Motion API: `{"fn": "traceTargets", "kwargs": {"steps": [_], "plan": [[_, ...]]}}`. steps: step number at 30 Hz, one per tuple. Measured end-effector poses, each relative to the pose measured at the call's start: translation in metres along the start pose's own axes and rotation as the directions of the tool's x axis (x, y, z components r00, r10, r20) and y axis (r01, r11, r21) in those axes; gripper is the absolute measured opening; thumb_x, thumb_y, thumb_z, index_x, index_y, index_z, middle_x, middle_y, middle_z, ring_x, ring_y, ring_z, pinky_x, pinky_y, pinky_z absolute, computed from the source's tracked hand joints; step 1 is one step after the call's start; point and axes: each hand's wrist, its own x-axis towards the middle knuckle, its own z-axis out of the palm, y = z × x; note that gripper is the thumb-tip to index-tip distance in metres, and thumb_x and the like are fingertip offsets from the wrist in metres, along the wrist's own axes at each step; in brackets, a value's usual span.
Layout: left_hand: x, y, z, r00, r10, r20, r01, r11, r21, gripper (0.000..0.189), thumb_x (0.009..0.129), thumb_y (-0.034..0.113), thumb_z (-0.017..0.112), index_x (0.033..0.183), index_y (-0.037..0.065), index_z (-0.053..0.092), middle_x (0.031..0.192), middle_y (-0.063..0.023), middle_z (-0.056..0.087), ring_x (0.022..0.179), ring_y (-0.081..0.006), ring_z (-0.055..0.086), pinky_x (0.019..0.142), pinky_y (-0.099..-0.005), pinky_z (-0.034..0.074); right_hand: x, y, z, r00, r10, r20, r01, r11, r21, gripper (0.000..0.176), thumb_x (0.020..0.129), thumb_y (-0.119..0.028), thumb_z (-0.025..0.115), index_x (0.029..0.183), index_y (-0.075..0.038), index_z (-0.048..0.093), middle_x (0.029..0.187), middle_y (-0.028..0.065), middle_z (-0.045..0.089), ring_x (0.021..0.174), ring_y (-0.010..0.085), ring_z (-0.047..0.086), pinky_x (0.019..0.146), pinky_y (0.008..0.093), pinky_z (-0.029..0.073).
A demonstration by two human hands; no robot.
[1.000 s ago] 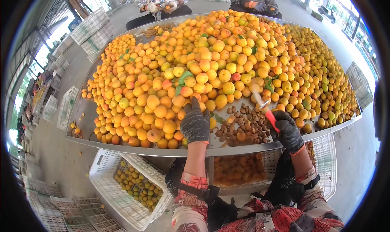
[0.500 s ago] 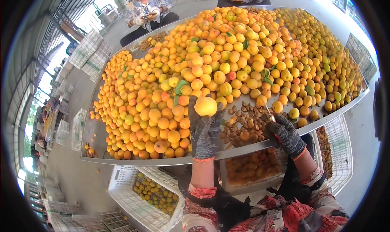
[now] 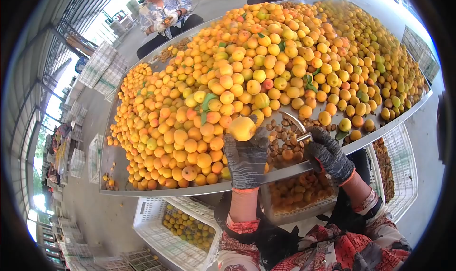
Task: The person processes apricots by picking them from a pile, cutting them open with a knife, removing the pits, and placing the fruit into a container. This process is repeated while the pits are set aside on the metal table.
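Observation:
My left hand (image 3: 247,161), in a dark grey glove, is closed around a single yellow-orange apricot (image 3: 242,128) at the near edge of the heap. My right hand (image 3: 328,156), gloved the same way, grips a small knife (image 3: 304,137) with a thin, curved metal blade. Its handle is hidden in my fingers, and the blade points up and left, apart from the apricot. Between my hands, brown apricot pits (image 3: 284,145) lie on the metal table (image 3: 285,172). A large heap of apricots (image 3: 213,90) rises beyond them.
Below the table edge, a crate of halved apricots (image 3: 304,195) stands at my knees. A white crate (image 3: 147,219) with greenish fruit is at the left, another white crate (image 3: 401,171) at the right. Two people sit across the table, one in a patterned shirt (image 3: 164,7).
My right hand has turned, so the blade now shows as a curve. The apricot in my left hand sits slightly tilted and lower in the grip. The whole view has shifted a little.

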Motion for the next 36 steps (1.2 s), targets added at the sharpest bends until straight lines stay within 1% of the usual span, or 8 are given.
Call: {"fn": "traceTargets", "kwargs": {"steps": [7, 10, 21, 23, 27, 29, 32, 36], "plan": [[0.003, -0.011, 0.003, 0.981, 0.003, -0.192, 0.000, 1.000, 0.017, 0.063, 0.079, 0.056, 0.052, 0.117, 0.006, 0.047, 0.112, -0.0093, 0.052, 0.097, -0.0222, 0.052, 0.084, -0.0366, 0.045, -0.001, -0.021, 0.028, 0.999, 0.049, -0.003, -0.049, 0.998, -0.050, 0.034, 0.086, -0.011, 0.055, 0.117, -0.002, 0.047, 0.091, 0.0043, 0.056, 0.078, 0.0074, 0.052, 0.066, 0.0235, 0.045], [0.002, -0.009, 0.007, 0.991, -0.052, -0.122, 0.046, 0.998, -0.046, 0.062, 0.079, 0.055, 0.052, 0.117, 0.006, 0.047, 0.108, -0.0070, 0.053, 0.095, -0.0207, 0.052, 0.085, -0.0356, 0.045, -0.003, -0.022, 0.037, 0.953, -0.285, 0.102, 0.298, 0.827, -0.477, 0.033, 0.084, -0.005, 0.053, 0.116, 0.000, 0.046, 0.100, 0.0090, 0.058, 0.092, 0.0160, 0.056, 0.078, 0.0276, 0.046], [-0.004, -0.018, 0.000, 0.995, 0.071, 0.069, -0.080, 0.988, 0.134, 0.057, 0.084, 0.039, 0.054, 0.126, 0.004, 0.038, 0.128, -0.0122, 0.043, 0.115, -0.0234, 0.043, 0.095, -0.0384, 0.038, -0.004, -0.004, 0.066, 0.887, -0.458, 0.062, 0.420, 0.742, -0.522, 0.035, 0.078, -0.004, 0.061, 0.110, 0.005, 0.051, 0.099, 0.0186, 0.057, 0.091, 0.0301, 0.057, 0.076, 0.0362, 0.047], [-0.007, -0.018, 0.000, 0.994, 0.064, 0.085, -0.078, 0.982, 0.173, 0.059, 0.083, 0.038, 0.056, 0.126, 0.002, 0.038, 0.127, -0.0131, 0.043, 0.116, -0.0241, 0.043, 0.096, -0.0389, 0.037, -0.003, 0.000, 0.065, 0.735, -0.658, 0.164, 0.573, 0.473, -0.669, 0.037, 0.077, -0.003, 0.062, 0.111, 0.006, 0.050, 0.099, 0.0195, 0.056, 0.088, 0.0303, 0.058, 0.073, 0.0367, 0.048], [-0.011, -0.016, 0.005, 0.994, 0.023, 0.106, -0.048, 0.970, 0.236, 0.064, 0.079, 0.037, 0.059, 0.125, -0.002, 0.038, 0.124, -0.0150, 0.046, 0.112, -0.0254, 0.046, 0.094, -0.0392, 0.039, -0.004, -0.008, 0.070, 0.804, -0.592, 0.060, 0.516, 0.643, -0.567, 0.039, 0.077, -0.003, 0.062, 0.112, 0.006, 0.049, 0.098, 0.0192, 0.056, 0.084, 0.0303, 0.059, 0.071, 0.0369, 0.048], [-0.011, -0.017, 0.004, 0.996, 0.033, 0.082, -0.054, 0.962, 0.269, 0.064, 0.078, 0.038, 0.060, 0.124, -0.002, 0.039, 0.122, -0.0145, 0.047, 0.110, -0.0253, 0.048, 0.092, -0.0385, 0.040, -0.005, -0.011, 0.069, 0.691, -0.691, 0.210, 0.567, 0.338, -0.751, 0.040, 0.078, -0.002, 0.061, 0.114, 0.006, 0.047, 0.095, 0.0196, 0.057, 0.084, 0.0300, 0.059, 0.070, 0.0361, 0.048], [-0.013, -0.018, 0.006, 0.998, 0.043, 0.040, -0.053, 0.955, 0.292, 0.064, 0.077, 0.038, 0.061, 0.124, -0.001, 0.040, 0.120, -0.0138, 0.049, 0.107, -0.0250, 0.050, 0.089, -0.0371, 0.043, -0.013, -0.018, 0.076, 0.860, -0.509, 0.045, 0.461, 0.734, -0.499, 0.039, 0.081, 0.001, 0.053, 0.118, 0.007, 0.042, 0.103, 0.0206, 0.055, 0.092, 0.0290, 0.058, 0.080, 0.0344, 0.046], [-0.013, -0.019, 0.003, 0.999, -0.031, 0.024, 0.024, 0.967, 0.255, 0.078, 0.076, 0.042, 0.062, 0.133, 0.002, 0.027, 0.129, -0.0139, 0.039, 0.114, -0.0248, 0.044, 0.092, -0.0360, 0.042, -0.012, -0.028, 0.081, 0.940, -0.338, 0.042, 0.316, 0.818, -0.481, 0.041, 0.080, 0.003, 0.052, 0.119, 0.006, 0.041, 0.104, 0.0212, 0.055, 0.093, 0.0285, 0.058, 0.080, 0.0340, 0.046]]}}
